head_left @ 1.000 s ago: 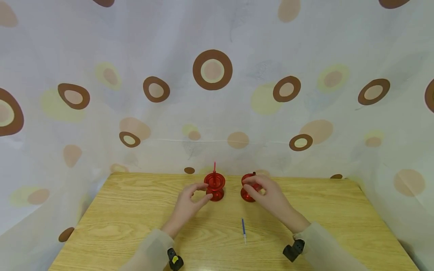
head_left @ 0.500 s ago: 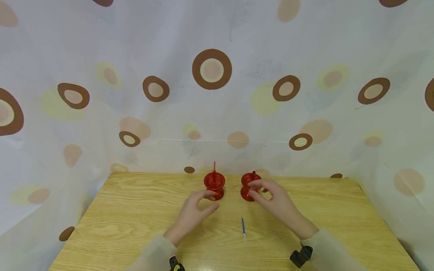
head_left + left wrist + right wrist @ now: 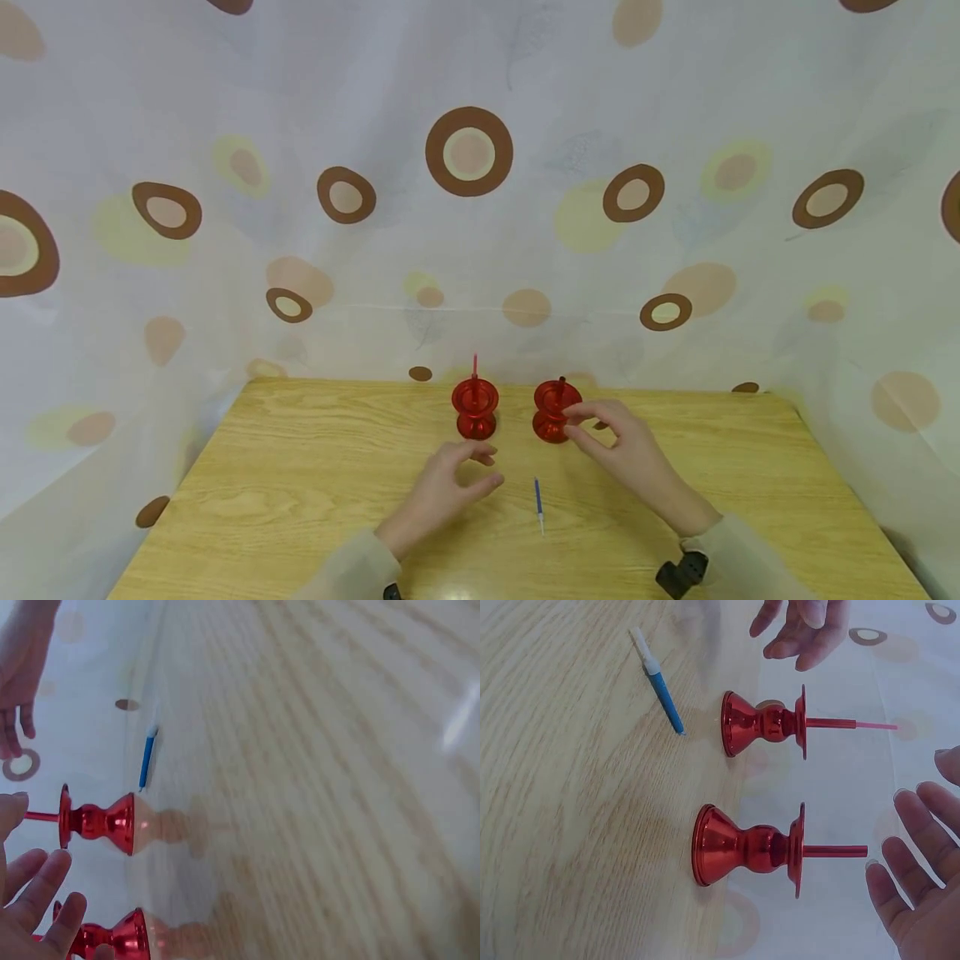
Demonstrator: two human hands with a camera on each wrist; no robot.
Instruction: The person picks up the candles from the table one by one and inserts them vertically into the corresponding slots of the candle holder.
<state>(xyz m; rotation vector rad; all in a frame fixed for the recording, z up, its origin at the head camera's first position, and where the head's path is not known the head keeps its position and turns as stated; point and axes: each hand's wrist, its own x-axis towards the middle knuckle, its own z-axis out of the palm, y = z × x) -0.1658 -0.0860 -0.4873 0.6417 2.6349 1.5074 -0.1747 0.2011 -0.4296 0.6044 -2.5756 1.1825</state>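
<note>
Red candle holder [image 3: 765, 849] stands upright just beyond the parted, empty fingers of the right hand [image 3: 628, 442], which overlap its edge in the head view. Second holder [image 3: 769, 722], bearing a pink candle [image 3: 877, 726], stands beyond the left hand [image 3: 446, 486], fingers apart, empty. Blue candle [image 3: 538, 497] lies between both hands; patterned cloth [image 3: 360, 350] behind.

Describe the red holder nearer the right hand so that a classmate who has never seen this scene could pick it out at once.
Start at the wooden table and look to its far edge, before the patterned cloth. There, nearer the right hand, stands the red holder. Its stem is bare, while its twin to the left carries a pink candle.
</note>
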